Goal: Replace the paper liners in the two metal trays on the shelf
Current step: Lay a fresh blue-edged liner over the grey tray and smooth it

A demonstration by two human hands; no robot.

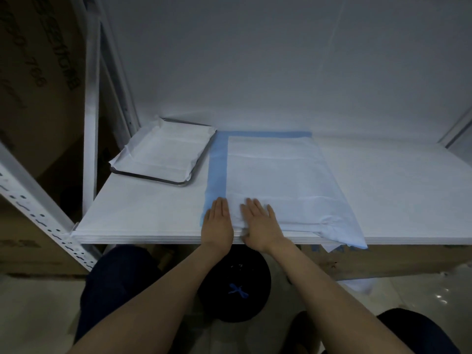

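Closest to the camera, the person's bare arms reach forward over a dark knee (115, 277) and a round black thing (235, 297) on the floor with a small blue mark on it.

Both hands lie at the front edge of the white shelf (143, 213). The left hand (217, 223) is flat, with its fingers straight and close together. It rests where the blue sheet (217, 159) meets the white paper (275, 169). The right hand (260, 224) is just beside it. It is flat too, with its fingers a little spread, and it presses down on the white paper. Neither hand is pinching anything.

The white paper is big and lies on top of the blue sheet. The blue shows as a strip along the left side and the far side. The near right corner of the paper is crumpled and hangs over the shelf edge.

Farther back on the left sits a metal tray (153, 178). A white paper liner (161, 152) lies in it, and its edges fold up over the rim. The tray is near the blue sheet's far left corner.

To the left stand a white shelf post (90, 111) and a brown cardboard box (38, 72).
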